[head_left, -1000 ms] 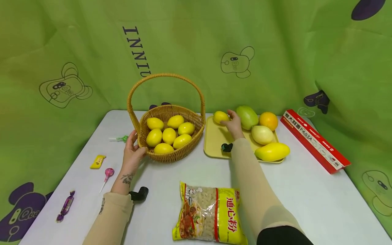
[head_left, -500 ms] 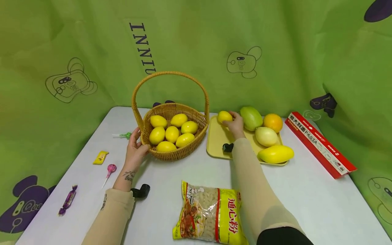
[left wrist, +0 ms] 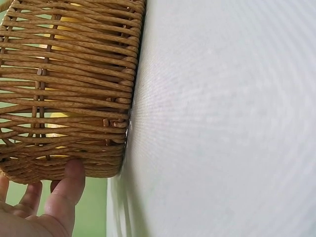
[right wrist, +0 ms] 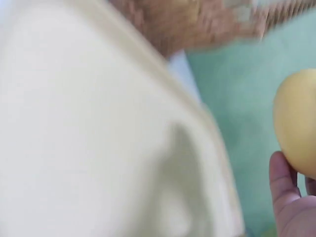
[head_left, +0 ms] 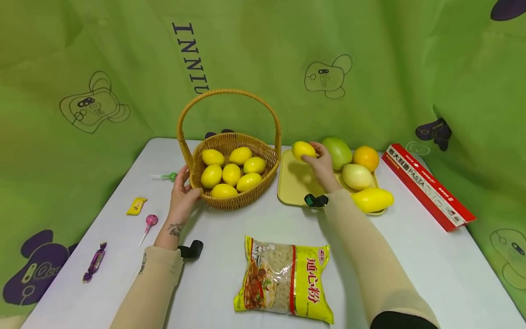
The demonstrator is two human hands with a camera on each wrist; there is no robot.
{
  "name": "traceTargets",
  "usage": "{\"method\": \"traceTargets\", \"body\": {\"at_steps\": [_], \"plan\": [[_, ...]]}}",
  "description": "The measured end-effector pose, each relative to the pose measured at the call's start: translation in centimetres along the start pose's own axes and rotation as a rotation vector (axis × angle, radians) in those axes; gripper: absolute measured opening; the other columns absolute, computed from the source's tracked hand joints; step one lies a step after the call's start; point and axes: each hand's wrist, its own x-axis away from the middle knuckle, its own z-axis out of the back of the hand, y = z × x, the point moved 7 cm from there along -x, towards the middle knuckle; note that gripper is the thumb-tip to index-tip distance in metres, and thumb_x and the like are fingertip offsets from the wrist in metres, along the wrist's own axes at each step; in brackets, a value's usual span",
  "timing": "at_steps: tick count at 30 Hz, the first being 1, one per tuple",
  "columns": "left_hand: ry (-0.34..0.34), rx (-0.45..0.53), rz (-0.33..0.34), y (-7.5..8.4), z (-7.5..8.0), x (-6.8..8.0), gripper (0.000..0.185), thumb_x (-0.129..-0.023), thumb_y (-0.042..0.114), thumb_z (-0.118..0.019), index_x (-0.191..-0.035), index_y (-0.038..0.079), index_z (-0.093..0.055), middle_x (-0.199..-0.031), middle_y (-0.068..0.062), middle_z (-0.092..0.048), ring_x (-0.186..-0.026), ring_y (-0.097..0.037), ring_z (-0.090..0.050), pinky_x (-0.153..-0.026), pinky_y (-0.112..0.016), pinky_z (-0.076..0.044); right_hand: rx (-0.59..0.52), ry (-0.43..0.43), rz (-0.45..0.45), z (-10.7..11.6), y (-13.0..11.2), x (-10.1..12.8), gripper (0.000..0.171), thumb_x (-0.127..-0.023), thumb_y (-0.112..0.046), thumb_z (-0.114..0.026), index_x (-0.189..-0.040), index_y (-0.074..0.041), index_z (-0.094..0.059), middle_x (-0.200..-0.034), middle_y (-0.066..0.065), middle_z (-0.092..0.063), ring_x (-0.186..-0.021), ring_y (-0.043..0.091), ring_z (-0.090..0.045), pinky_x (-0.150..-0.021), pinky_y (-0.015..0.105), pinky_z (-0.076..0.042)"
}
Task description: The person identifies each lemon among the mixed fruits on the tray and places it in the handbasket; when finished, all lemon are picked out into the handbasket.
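Observation:
My right hand (head_left: 323, 167) pinches a yellow lemon (head_left: 303, 150) between thumb and fingers, above the far left part of the yellow tray (head_left: 295, 183). In the right wrist view the lemon (right wrist: 298, 121) is partly cut off at the edge, with the thumb against it. My left hand (head_left: 182, 201) holds the left end of the wicker basket (head_left: 246, 196), which stands upright with several lemons (head_left: 232, 174) inside. The left wrist view has the thumb (left wrist: 71, 180) pressed on the woven wall; the other fingers are partly hidden behind the basket's end.
On the tray lie a green mango-like fruit (head_left: 338, 153), an orange (head_left: 366, 158), a pale yellow fruit (head_left: 356, 177) and a long yellow fruit (head_left: 373, 200). A red pasta box (head_left: 427, 186) lies right, a macaroni bag (head_left: 285, 278) in front, and several sweets (head_left: 136, 206) left.
The right hand has lifted the lemon off the tray and drawn it slightly nearer. My left hand stays at the basket. The head view has shifted a little.

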Motion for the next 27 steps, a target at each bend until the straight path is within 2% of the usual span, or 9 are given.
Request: {"method": "traceTargets", "body": {"at_steps": [6,11,15,22,27], "plan": [[0.003,0.005,-0.011,0.4,-0.2,-0.1,0.082,-0.079,-0.006,-0.048,-0.149,0.023,-0.017,-0.15,-0.011,-0.022,-0.12,-0.035,-0.039,-0.065,-0.016,-0.05,-0.089,-0.121,0.04,-1.8,-3.0,3.6,0.053,-0.076,0.011,-0.06,-0.127,0.004,-0.045,-0.109,-0.004,-0.049,-0.093,0.012,-0.05,-0.074,0.017,-0.048],[0.011,-0.005,-0.019,-0.9,0.3,-0.7,0.082,-0.079,-0.005,-0.049,-0.148,0.028,-0.018,-0.149,-0.008,-0.024,-0.115,-0.031,-0.042,-0.066,-0.017,-0.05,-0.123,-0.224,0.027,-4.0,-3.5,6.1,0.055,-0.076,0.014,-0.059,-0.128,0.007,-0.042,-0.112,-0.004,-0.049,-0.094,0.012,-0.052,-0.075,0.017,-0.049],[0.015,-0.019,-0.03,-1.7,0.5,-1.1,0.082,-0.08,-0.004,-0.049,-0.148,0.029,-0.018,-0.149,-0.008,-0.024,-0.114,-0.029,-0.042,-0.066,-0.016,-0.049,-0.107,-0.276,0.044,-6.2,-3.5,6.6,0.054,-0.075,0.015,-0.06,-0.127,0.008,-0.044,-0.117,0.004,-0.05,-0.095,0.013,-0.052,-0.077,0.018,-0.049],[0.021,-0.016,-0.021,-2.3,0.5,-1.2,0.082,-0.079,-0.004,-0.05,-0.147,0.031,-0.019,-0.149,-0.006,-0.025,-0.115,-0.028,-0.042,-0.065,-0.016,-0.049,0.089,-0.314,0.071,-10.2,-4.0,6.3,0.05,-0.076,0.003,-0.067,-0.123,0.0,-0.05,-0.123,0.014,-0.05,-0.103,0.022,-0.051,-0.082,0.025,-0.048],[0.024,-0.009,-0.027,-2.1,0.5,-1.1,0.082,-0.08,-0.004,-0.049,-0.147,0.031,-0.019,-0.149,-0.005,-0.024,-0.118,-0.028,-0.042,-0.065,-0.015,-0.049,0.196,-0.362,0.08,-13.0,-4.6,6.1,0.049,-0.079,-0.004,-0.067,-0.125,0.0,-0.049,-0.128,0.015,-0.05,-0.119,0.027,-0.048,-0.1,0.034,-0.042]]}}
